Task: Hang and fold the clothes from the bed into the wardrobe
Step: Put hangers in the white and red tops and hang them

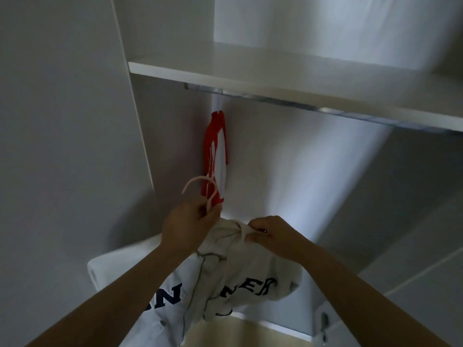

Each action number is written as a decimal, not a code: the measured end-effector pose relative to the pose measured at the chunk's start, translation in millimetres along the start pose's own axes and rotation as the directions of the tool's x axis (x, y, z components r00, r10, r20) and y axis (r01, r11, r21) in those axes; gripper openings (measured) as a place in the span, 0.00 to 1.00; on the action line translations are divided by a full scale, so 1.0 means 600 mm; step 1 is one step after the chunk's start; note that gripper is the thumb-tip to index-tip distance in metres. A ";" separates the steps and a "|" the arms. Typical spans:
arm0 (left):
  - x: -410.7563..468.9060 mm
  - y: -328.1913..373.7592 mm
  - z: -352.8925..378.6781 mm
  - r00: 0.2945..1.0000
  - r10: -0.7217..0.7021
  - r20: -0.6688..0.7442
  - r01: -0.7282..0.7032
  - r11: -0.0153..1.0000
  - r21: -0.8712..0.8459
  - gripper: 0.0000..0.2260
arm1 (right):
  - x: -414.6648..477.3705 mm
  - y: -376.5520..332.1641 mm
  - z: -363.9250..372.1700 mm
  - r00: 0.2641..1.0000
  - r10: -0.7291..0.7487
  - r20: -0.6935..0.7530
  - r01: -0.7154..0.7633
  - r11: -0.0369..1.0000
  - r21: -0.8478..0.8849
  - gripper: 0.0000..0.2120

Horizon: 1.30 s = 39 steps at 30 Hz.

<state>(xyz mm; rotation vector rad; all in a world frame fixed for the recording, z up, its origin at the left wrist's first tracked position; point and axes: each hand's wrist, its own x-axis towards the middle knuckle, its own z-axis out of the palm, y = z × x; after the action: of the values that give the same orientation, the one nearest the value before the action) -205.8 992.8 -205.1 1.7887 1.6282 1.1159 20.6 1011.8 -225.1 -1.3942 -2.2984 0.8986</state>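
Beneath the rail (300, 102), left hand (190, 224) tight around the hanger hook (200, 178), right hand (273, 234) tight on the sweatshirt collar (235, 227).

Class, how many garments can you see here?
2. A red-and-white garment hangs from the rail; a cream lettered garment, right hand pinching it, below the hanger the left hand holds. Others may be hidden.
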 end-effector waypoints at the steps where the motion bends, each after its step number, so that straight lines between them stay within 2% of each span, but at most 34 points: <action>1: -0.007 0.010 0.002 1.000 0.023 0.016 -0.023 1.000 0.014 0.21 | -0.018 -0.002 0.003 0.999 -0.001 -0.035 0.003 0.999 0.040 0.14; 4: -0.022 0.031 0.005 0.998 0.044 0.052 -0.047 0.998 0.042 0.19 | -0.058 -0.006 0.004 0.997 -0.032 -0.075 0.039 0.995 0.093 0.17; 10: -0.049 0.079 0.042 0.999 0.034 0.006 -0.034 0.998 0.044 0.17 | -0.116 0.007 -0.016 0.991 -0.078 -0.110 0.088 0.992 0.086 0.18; 13: -0.058 0.109 0.068 0.997 0.055 0.060 -0.059 0.996 0.067 0.17 | -0.154 0.027 -0.031 0.984 -0.056 -0.170 0.075 0.991 0.110 0.20; 16: -0.061 0.133 0.091 0.995 0.071 0.075 -0.075 0.996 0.051 0.13 | -0.190 0.046 -0.041 0.964 0.003 -0.267 0.025 0.995 0.100 0.22; 19: -0.058 0.146 0.097 0.990 0.098 0.101 -0.102 0.994 0.041 0.04 | -0.210 0.059 -0.056 0.930 0.093 -0.356 -0.060 0.993 0.102 0.23; 23: -0.066 0.136 0.095 0.988 0.111 0.103 -0.121 0.989 0.091 0.05 | -0.218 0.059 -0.070 0.889 0.218 -0.403 -0.182 0.975 0.125 0.23; 27: -0.073 0.108 0.086 0.991 0.064 0.115 -0.079 0.988 0.130 0.04 | -0.196 0.036 -0.070 0.861 0.319 -0.396 -0.266 0.946 0.184 0.22; 31: -0.063 0.081 0.058 0.991 0.028 0.131 -0.048 0.987 0.155 0.04 | -0.156 0.015 -0.063 0.797 0.436 -0.419 -0.329 0.894 0.304 0.23; 39: -0.019 0.020 -0.018 0.985 0.047 0.169 -0.079 0.979 0.186 0.06 | -0.041 -0.035 -0.047 0.735 0.472 -0.486 -0.342 0.878 0.335 0.22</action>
<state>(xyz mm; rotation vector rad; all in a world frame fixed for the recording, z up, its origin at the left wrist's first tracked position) -207.2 977.4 -192.3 2.0103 1.6368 0.8361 33.7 993.1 -188.5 -1.8041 -1.4305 0.7024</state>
